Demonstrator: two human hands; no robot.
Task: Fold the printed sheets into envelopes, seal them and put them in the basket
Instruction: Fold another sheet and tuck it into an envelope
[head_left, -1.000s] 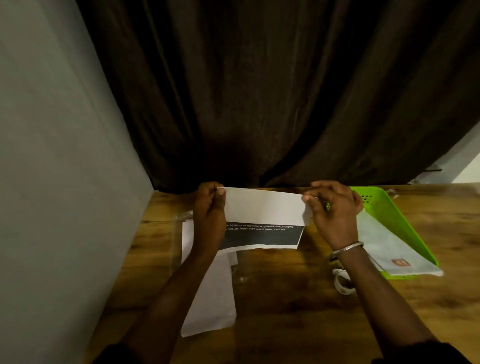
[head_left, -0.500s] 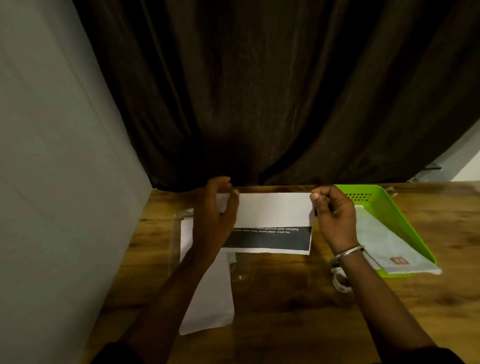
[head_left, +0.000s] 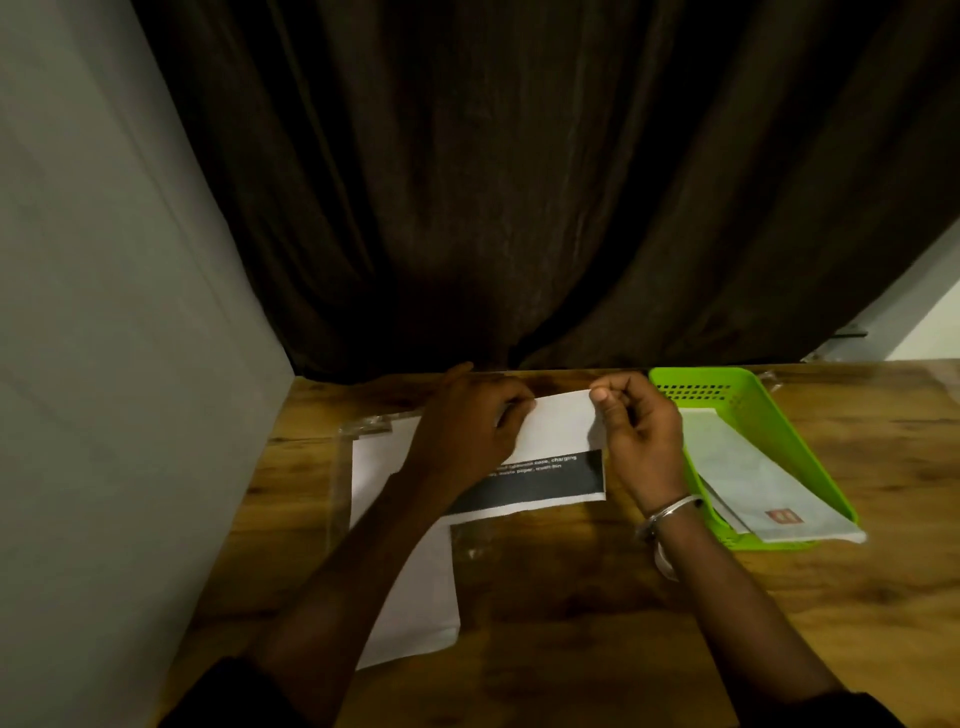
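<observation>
On table (head_left: 571, 623) | one sheet (head_left: 556, 431), left hand (head_left: 467, 436), right hand (head_left: 644, 441) pinching | basket (head_left: 779, 415): maybe two envelopes (head_left: 753, 483)

On the printed sheet (head_left: 556, 426), along the top of its black band (head_left: 545, 486): two short lines of small white type, tilted with the sheet. Upper line, right end, readable as "case, charging". Lower line blurred; seems to read "waste paper, trash bin", not surely. Beginnings of both lines hidden under the left hand (head_left: 467, 431). White upper part of the sheet blank on the side shown. On the top envelope (head_left: 753, 483) in the green basket (head_left: 789, 441), near its front end: a small orange-red mark (head_left: 781, 516) with pale shapes inside, too small and blurred to read.
</observation>
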